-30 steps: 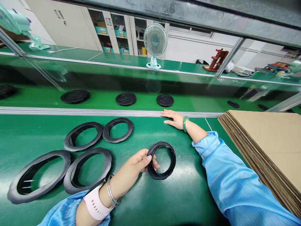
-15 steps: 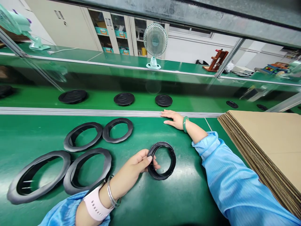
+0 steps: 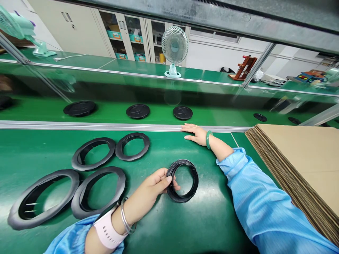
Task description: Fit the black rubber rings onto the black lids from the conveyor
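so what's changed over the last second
The black discs on the far conveyor belt have slid a little to the left. The left hand still pinches the black ring, the right hand still lies flat by the aluminium rail, and the four larger rings have not moved.

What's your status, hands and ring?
Left hand pinching black ring by rim, flat on bench. Right hand open, resting at conveyor rail. Four larger rings lie left, apart.

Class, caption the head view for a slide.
Left hand grips a black ring on the green bench; right hand rests by the rail.
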The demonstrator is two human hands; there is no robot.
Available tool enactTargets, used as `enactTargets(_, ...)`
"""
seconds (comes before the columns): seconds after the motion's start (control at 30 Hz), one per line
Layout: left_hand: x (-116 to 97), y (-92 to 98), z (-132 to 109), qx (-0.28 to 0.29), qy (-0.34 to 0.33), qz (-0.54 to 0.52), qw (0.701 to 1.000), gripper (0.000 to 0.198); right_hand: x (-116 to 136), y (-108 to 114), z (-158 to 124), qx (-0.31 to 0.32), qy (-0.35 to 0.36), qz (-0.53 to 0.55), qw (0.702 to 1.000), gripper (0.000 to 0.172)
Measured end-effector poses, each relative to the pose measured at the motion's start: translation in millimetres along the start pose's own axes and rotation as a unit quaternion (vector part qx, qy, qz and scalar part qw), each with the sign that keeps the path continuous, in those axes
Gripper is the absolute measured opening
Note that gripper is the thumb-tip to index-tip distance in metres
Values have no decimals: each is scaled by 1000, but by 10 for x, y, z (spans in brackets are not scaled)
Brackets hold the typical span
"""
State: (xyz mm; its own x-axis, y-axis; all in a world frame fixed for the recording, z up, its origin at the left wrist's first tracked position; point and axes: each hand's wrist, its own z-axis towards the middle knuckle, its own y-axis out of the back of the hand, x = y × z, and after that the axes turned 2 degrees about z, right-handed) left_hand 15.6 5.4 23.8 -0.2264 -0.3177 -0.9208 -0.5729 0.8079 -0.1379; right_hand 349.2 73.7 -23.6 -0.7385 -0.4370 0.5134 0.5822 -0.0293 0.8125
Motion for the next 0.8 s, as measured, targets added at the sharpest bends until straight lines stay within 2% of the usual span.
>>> enactTargets(0.8, -45, -2, -8, 2, -12, 26, 1000, 30, 23, 7, 9, 2, -10, -1, 1000, 43)
